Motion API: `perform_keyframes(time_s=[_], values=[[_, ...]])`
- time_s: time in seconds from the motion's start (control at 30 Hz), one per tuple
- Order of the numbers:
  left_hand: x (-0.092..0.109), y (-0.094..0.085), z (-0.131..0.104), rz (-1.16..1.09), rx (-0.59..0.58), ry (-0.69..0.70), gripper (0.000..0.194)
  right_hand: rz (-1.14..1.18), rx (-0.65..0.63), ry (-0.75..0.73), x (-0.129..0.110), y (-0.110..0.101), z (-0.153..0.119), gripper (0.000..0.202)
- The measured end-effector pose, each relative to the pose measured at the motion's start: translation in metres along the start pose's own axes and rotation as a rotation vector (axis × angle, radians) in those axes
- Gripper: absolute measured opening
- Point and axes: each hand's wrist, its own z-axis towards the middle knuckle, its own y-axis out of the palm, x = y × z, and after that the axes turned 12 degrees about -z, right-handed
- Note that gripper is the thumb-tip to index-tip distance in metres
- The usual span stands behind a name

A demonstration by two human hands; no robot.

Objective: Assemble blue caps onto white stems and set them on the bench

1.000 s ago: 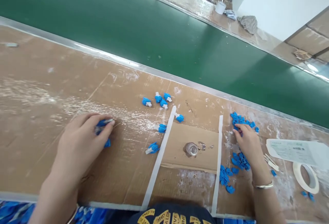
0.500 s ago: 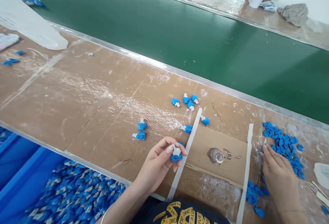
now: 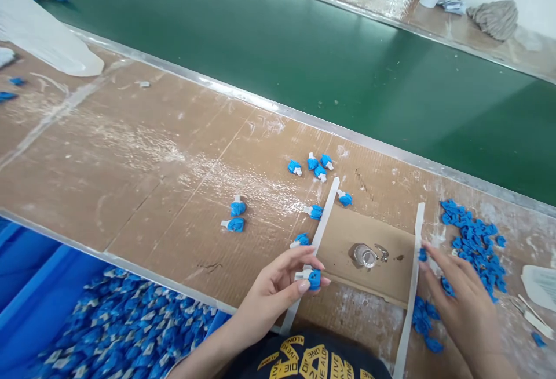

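Observation:
Between the thumb and fingers of my left hand [image 3: 278, 286] is a blue and white piece [image 3: 313, 279], its white stem pointing left. My right hand [image 3: 460, 298] pinches a small blue part [image 3: 422, 254] beside the right white tape strip [image 3: 417, 263]. Between the tape strips, a small clear cup [image 3: 364, 256] stands on a cardboard sheet [image 3: 382, 228], with wet marks beside it. A pile of loose blue parts [image 3: 478, 246] lies beyond my right hand. Several blue and white pieces [image 3: 320, 172] rest on the table left of and around the left strip.
A green conveyor belt [image 3: 269, 48] runs behind the table's metal edge. At the lower left, a blue bin [image 3: 39, 274] holds many blue and white pieces. Scissors or tweezers [image 3: 534, 315] and a white sheet [image 3: 541, 286] lie at the far right.
My right hand has come left from the blue pile to the tape strip, a blue part now showing at its fingertips. The piece in my left hand has turned, its stem now sideways.

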Motion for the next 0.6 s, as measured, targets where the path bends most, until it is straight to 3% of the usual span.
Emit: perform_keyframes(time_s=[0.17, 0.37, 0.47, 0.6], values=[[-0.002, 0.004, -0.003, 0.093, -0.009, -0.052, 0.017, 0.267, -0.032, -0.145, -0.055, -0.008, 0.025, 0.051], [-0.004, 0.007, -0.008, -0.013, -0.033, -0.168, 0.019, 0.218, -0.107, -0.205, -0.065, -0.001, 0.034, 0.051], [-0.007, 0.006, -0.007, -0.051, -0.032, -0.15, 0.02, 0.381, -0.101, -0.115, -0.07, -0.003, 0.034, 0.043], [-0.006, 0.008, -0.006, -0.114, -0.018, -0.219, 0.018, 0.794, -0.117, 0.167, -0.084, -0.01, 0.028, 0.034]])
